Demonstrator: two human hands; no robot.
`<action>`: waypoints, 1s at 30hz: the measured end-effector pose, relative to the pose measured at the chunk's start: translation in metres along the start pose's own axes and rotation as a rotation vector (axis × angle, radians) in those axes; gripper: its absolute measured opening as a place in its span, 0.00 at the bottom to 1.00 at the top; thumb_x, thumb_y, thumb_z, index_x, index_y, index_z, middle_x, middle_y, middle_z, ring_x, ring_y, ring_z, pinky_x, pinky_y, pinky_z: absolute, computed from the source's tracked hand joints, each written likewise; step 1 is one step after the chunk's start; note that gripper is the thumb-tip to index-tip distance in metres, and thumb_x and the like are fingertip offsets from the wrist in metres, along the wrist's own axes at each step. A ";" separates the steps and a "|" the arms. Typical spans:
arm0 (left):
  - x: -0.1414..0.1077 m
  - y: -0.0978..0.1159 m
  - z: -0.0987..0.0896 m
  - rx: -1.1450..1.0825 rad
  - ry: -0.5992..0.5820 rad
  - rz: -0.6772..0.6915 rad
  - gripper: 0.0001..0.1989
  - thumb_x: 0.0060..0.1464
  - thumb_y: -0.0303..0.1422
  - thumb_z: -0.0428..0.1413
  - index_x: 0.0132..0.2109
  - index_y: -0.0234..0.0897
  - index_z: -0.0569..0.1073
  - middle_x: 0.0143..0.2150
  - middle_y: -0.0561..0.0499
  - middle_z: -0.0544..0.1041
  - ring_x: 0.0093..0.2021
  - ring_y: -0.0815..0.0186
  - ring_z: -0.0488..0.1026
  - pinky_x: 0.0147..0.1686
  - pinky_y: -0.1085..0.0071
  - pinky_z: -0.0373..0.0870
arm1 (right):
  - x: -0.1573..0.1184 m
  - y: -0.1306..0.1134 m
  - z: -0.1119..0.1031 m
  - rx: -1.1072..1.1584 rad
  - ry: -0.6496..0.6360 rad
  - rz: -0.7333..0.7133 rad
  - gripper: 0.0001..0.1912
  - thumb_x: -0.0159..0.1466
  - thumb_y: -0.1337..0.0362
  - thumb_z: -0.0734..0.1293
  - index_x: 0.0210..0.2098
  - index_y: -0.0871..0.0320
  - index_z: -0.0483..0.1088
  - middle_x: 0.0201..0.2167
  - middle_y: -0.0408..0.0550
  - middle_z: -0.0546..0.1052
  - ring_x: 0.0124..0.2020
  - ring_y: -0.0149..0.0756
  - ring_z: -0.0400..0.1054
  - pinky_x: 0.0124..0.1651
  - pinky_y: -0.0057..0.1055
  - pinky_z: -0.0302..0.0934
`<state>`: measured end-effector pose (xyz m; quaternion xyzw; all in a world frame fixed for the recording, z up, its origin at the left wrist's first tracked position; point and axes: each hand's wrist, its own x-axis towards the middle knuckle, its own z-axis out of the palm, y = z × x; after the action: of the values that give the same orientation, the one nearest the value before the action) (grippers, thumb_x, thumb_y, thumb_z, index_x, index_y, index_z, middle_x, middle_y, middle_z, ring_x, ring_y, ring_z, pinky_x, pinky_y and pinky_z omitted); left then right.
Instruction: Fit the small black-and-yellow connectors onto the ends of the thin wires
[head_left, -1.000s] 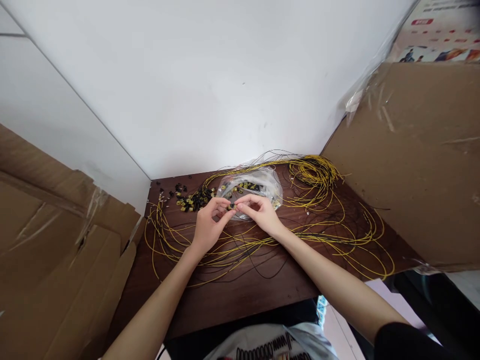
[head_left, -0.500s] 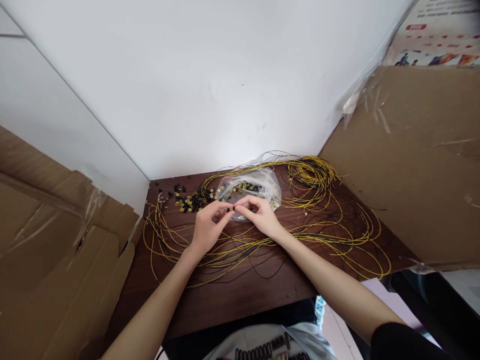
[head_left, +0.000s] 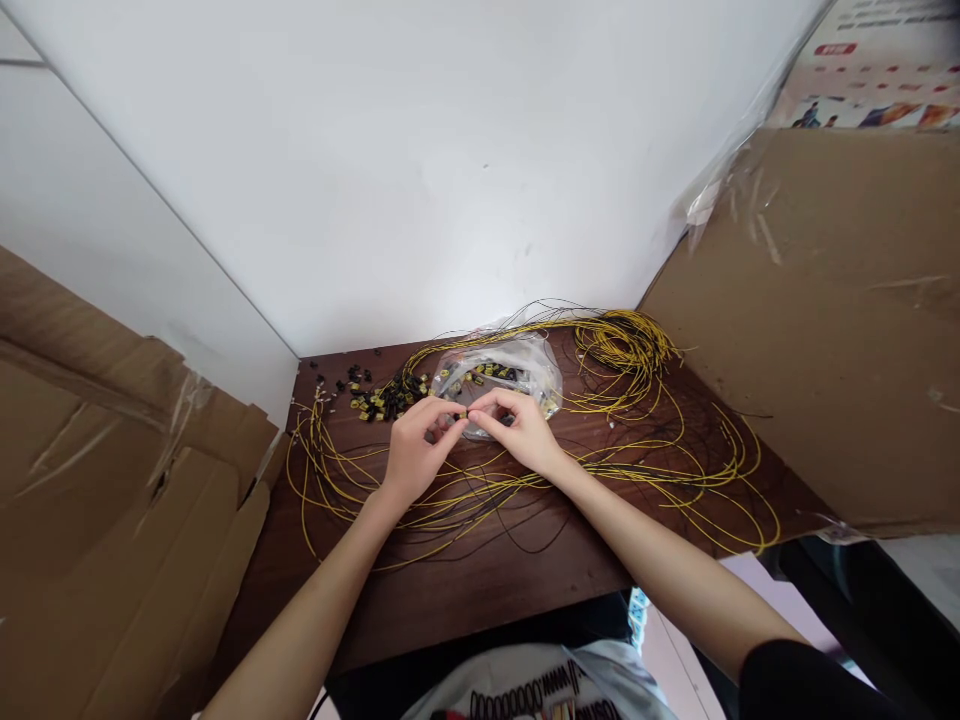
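My left hand (head_left: 421,440) pinches a small black and yellow piece (head_left: 463,415) between thumb and fingertips. The fingertips of my right hand (head_left: 517,425) are pressed together at the piece's right side, so both hands meet on it. Fingers cover most of the piece. Just behind the hands lies a clear plastic bag (head_left: 538,362) with black and yellow parts in it. To the left of the bag is a pile of black and yellow connectors (head_left: 382,400). Yellow and black wires (head_left: 480,500) pass beneath my wrists across the brown table (head_left: 480,600).
A coil of yellow and black wires (head_left: 626,345) lies at the back right. Small black parts (head_left: 354,376) are scattered at the back left. Cardboard (head_left: 840,330) stands on the right, more cardboard (head_left: 112,480) on the left. Behind the table rises a white wall (head_left: 420,170).
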<state>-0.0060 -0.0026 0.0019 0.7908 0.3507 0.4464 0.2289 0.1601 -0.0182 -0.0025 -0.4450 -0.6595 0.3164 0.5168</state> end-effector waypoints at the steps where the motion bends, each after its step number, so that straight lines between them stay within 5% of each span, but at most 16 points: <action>1: 0.000 0.000 0.000 0.001 -0.001 0.005 0.06 0.53 0.32 0.54 0.37 0.36 0.74 0.29 0.51 0.69 0.26 0.71 0.64 0.26 0.75 0.62 | 0.000 0.000 0.000 -0.003 -0.002 0.004 0.09 0.58 0.59 0.65 0.31 0.58 0.73 0.26 0.45 0.74 0.28 0.32 0.66 0.31 0.28 0.58; 22: 0.003 0.003 -0.002 -0.013 0.012 0.090 0.04 0.50 0.30 0.56 0.35 0.35 0.73 0.34 0.48 0.72 0.34 0.67 0.67 0.27 0.74 0.65 | -0.001 -0.002 0.000 -0.029 -0.030 -0.006 0.11 0.59 0.57 0.65 0.28 0.59 0.71 0.25 0.44 0.73 0.27 0.31 0.64 0.31 0.27 0.57; 30: 0.003 0.006 -0.004 -0.415 -0.039 -0.166 0.08 0.50 0.30 0.57 0.40 0.36 0.73 0.36 0.50 0.70 0.35 0.68 0.67 0.34 0.73 0.66 | -0.004 -0.005 -0.001 -0.333 -0.243 -0.227 0.15 0.65 0.57 0.58 0.31 0.59 0.70 0.27 0.46 0.72 0.31 0.33 0.63 0.37 0.29 0.53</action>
<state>-0.0060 -0.0038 0.0099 0.7038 0.3105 0.4732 0.4294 0.1602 -0.0243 0.0010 -0.4058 -0.8056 0.1944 0.3854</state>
